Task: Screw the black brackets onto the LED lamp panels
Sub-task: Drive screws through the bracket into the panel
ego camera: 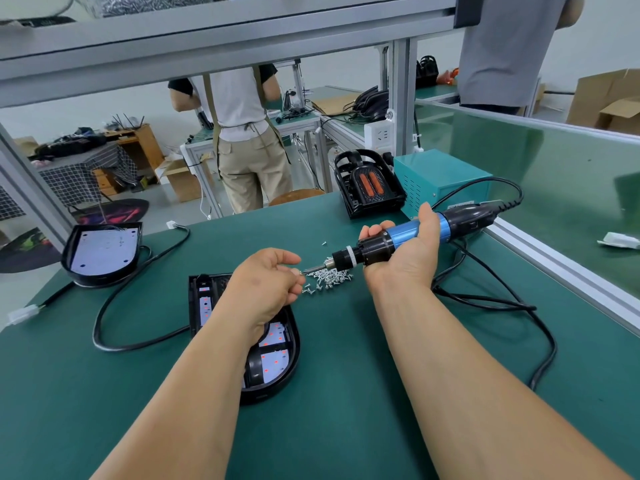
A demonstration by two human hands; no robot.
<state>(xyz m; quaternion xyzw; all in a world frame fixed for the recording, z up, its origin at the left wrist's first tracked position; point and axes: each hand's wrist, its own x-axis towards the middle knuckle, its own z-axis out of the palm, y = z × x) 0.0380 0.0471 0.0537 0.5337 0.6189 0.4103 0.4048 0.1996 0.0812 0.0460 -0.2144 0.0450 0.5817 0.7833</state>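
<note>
Pinching small silver screw [300, 271] at bit tip: left grip [266, 282], fingers curled. Right grip [401, 251] clamped round black-and-blue electric screwdriver [419, 232]. Loose silver screw pile [327, 278] between grips. Black-rimmed white LED lamp panel [277, 344] under left wrist, black curved bracket [255, 370] lying in it. Open green counter [346, 410] below grips. Aluminium edge rail [540, 258] right of right grip, black cable [502, 306] between.

The screw pile [329, 277] lies on the table [346, 417] just right of the lamp panel [277, 344].
</note>
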